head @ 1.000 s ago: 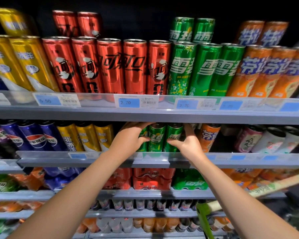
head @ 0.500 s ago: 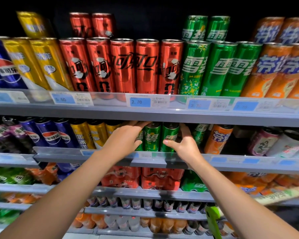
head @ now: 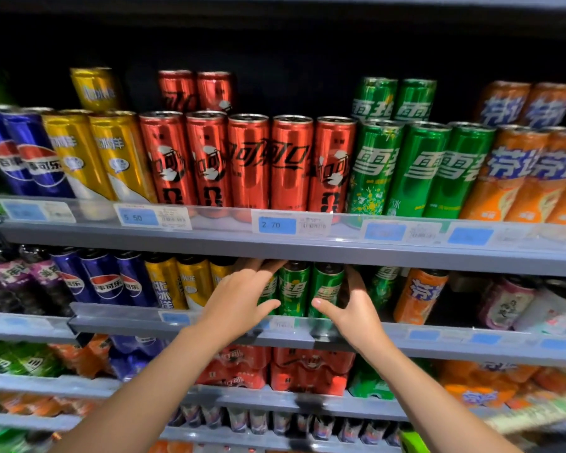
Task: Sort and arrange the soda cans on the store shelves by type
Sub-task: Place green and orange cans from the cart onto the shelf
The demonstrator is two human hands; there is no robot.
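Both hands bracket a group of green Sprite cans on the second shelf.

The left hand (head: 239,300) curves round the left side of the green Sprite cans (head: 294,289), fingers reaching over the tops under the upper shelf lip and thumb across the front; the right hand (head: 353,310) presses the right side of the group, thumb on the front of the rightmost can and fingers behind, so the cans are squeezed between the two. They stand upright at the front edge of the second shelf (head: 438,336), between yellow cans (head: 190,284) on the left and an orange Fanta can (head: 419,295) on the right.
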